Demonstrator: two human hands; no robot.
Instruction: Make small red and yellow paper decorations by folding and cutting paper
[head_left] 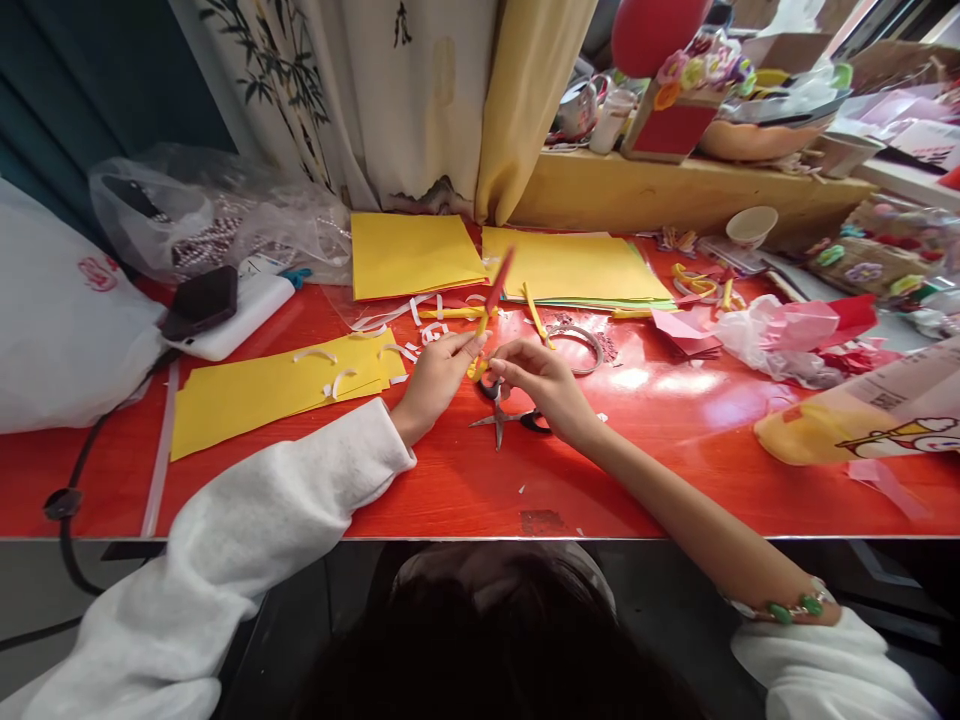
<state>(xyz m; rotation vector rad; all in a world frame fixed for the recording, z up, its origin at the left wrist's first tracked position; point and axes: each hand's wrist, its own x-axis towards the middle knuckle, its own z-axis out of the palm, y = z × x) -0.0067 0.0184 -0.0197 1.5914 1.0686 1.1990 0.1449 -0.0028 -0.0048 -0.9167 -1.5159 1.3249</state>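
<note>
My left hand [444, 375] is closed on a narrow paper strip [498, 285], red toward its top and yellow lower down. A yellow curl of the strip shows below the fingers. Close beside it, my right hand [544, 380] pinches at this yellow lower end. Under my hands, black-handled scissors [500, 415] lie on the red table [450, 490] with their blades spread. Just behind my right hand are a round ring [589, 340] and another yellow strip [535, 312].
Yellow sheets [416, 255] and a second stack [570, 265] lie at the back. Long yellow pieces [277, 395] with white scraps are at left, near a phone [201, 303] and white bag [67, 320]. At right are crumpled pink paper [780, 335] and a printed cup [862, 405].
</note>
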